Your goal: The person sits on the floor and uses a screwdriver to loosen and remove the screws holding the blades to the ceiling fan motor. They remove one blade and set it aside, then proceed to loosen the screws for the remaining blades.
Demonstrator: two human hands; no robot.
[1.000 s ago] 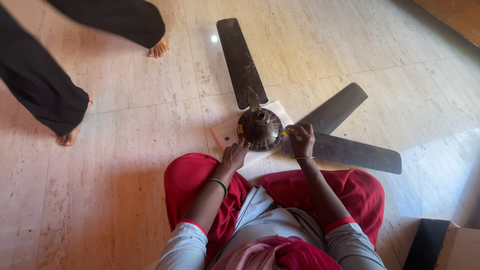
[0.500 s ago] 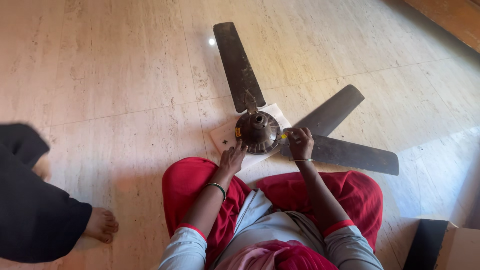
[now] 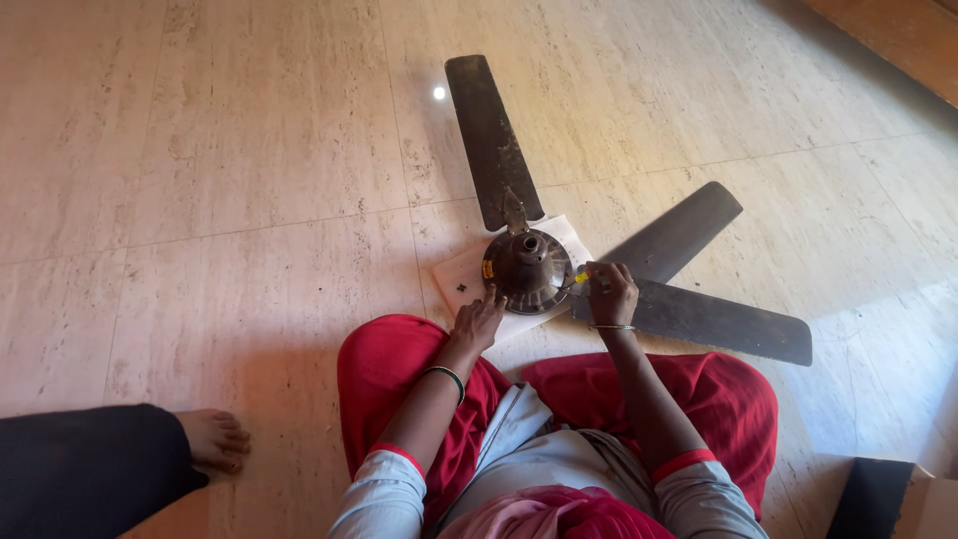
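Centrally, the fan hub [image 3: 526, 268] sits on paper [image 3: 461, 279], 3 blades outspread. Left hand [image 3: 478, 323] rests spread fingers on its rim; right hand [image 3: 611, 293] pinches a yellow screwdriver [image 3: 579, 278].

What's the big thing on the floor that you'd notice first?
A dark brown ceiling fan lies in the middle of the pale tiled floor, with long blades spreading up and to the right and a white sheet under its round motor. The seated person's left hand rests on the motor's near edge, while the right hand holds a yellow-handled tool against its side. At the bottom left, another person's bare foot stands nearby.
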